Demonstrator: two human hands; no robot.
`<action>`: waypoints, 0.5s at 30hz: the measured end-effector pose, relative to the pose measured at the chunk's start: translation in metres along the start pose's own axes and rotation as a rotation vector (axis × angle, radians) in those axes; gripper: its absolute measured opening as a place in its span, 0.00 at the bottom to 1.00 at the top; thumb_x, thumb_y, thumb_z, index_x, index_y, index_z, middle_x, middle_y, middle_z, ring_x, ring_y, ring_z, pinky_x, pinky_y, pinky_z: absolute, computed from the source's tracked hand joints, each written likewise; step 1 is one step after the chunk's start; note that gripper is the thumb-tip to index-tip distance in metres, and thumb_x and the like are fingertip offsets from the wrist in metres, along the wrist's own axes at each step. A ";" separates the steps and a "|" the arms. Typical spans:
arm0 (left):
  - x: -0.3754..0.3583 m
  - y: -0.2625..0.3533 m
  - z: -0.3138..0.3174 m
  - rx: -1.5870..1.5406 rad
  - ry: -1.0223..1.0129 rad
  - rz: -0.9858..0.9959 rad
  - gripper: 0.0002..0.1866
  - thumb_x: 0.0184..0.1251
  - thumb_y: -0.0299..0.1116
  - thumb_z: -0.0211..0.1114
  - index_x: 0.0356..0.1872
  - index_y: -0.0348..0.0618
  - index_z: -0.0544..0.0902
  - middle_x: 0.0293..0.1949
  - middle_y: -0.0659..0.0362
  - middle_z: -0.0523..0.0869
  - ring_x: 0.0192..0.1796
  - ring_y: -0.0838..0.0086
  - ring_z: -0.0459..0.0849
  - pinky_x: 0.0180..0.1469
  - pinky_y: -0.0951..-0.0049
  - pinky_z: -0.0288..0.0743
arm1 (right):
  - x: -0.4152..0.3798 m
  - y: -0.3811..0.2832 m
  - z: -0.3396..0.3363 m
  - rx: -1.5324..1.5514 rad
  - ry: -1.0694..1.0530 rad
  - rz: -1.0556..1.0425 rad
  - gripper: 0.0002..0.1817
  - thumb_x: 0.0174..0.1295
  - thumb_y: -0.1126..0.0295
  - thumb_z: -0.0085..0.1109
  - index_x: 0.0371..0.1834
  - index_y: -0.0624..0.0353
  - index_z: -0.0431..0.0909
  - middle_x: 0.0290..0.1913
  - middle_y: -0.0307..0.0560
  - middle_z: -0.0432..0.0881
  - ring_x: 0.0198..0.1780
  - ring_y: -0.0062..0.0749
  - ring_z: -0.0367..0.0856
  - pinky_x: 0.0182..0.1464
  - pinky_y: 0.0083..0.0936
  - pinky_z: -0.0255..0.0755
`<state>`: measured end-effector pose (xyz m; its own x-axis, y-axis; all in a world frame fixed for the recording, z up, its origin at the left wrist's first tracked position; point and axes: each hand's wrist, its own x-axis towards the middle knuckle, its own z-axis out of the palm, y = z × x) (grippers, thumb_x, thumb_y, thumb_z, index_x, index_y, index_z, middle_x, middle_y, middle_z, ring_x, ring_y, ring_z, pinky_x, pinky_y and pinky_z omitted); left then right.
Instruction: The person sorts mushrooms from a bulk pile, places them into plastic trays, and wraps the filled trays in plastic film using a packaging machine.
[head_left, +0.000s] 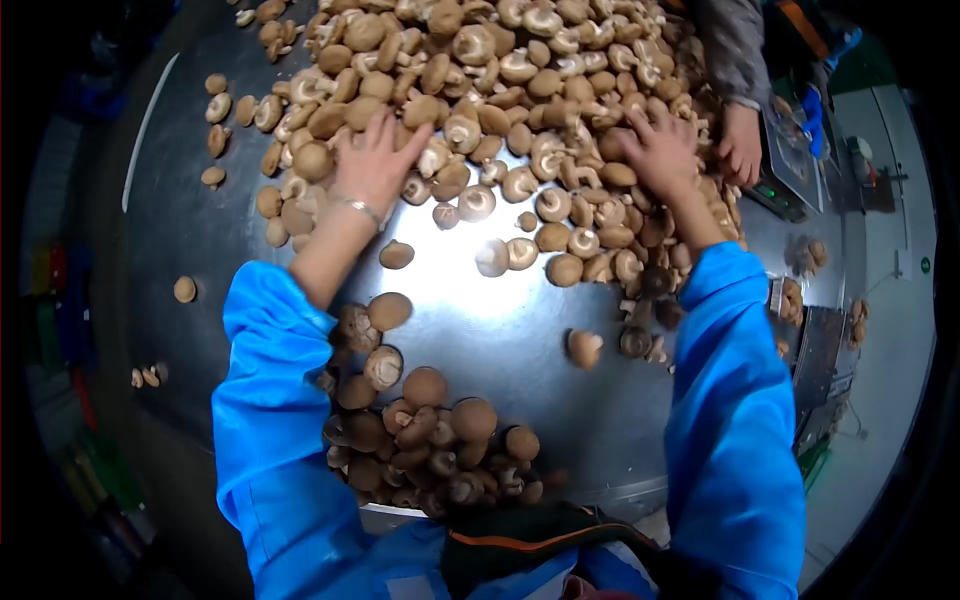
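Left hand (374, 168) and right hand (662, 152) lie well apart on the far mushroom pile (473, 44), fingers spread and unclamped, seemingly so each spans several caps; 1 smaller heap (473, 420) sits near left on the metal table (580, 430).

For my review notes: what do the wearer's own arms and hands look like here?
Both arms wear bright blue, slightly shiny sleeves, the left sleeve and right sleeve loose and wrinkled, ending on the forearms. The left hand and right hand are ungloved. A thin, pale bracelet circles the left wrist.
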<state>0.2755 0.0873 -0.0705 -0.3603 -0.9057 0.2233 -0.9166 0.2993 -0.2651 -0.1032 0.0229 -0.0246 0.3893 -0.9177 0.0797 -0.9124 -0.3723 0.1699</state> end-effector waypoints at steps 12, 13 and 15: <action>0.092 0.192 -0.026 -0.915 0.178 0.140 0.32 0.57 0.34 0.60 0.65 0.46 0.60 0.67 0.44 0.56 0.69 0.49 0.53 0.66 0.52 0.53 | -0.166 0.058 0.011 0.204 0.209 0.446 0.25 0.67 0.62 0.43 0.65 0.61 0.60 0.67 0.59 0.60 0.69 0.49 0.56 0.68 0.35 0.49; 0.087 0.193 -0.057 -1.017 0.147 0.127 0.35 0.58 0.39 0.62 0.66 0.47 0.58 0.69 0.44 0.52 0.70 0.48 0.50 0.67 0.48 0.50 | -0.176 0.052 0.000 0.245 0.203 0.518 0.25 0.67 0.62 0.44 0.65 0.61 0.60 0.67 0.59 0.59 0.69 0.49 0.55 0.68 0.34 0.48; 0.073 0.173 -0.066 -0.968 0.029 0.147 0.43 0.51 0.47 0.67 0.68 0.51 0.56 0.68 0.46 0.55 0.70 0.47 0.48 0.67 0.44 0.46 | -0.211 0.047 -0.006 0.405 0.308 0.539 0.28 0.65 0.64 0.48 0.66 0.62 0.58 0.69 0.58 0.56 0.70 0.47 0.53 0.69 0.34 0.46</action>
<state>0.0788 0.0926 -0.0382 -0.4750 -0.8356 0.2760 -0.6030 0.5375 0.5895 -0.2272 0.2001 -0.0279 -0.1628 -0.9291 0.3320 -0.9388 0.0423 -0.3419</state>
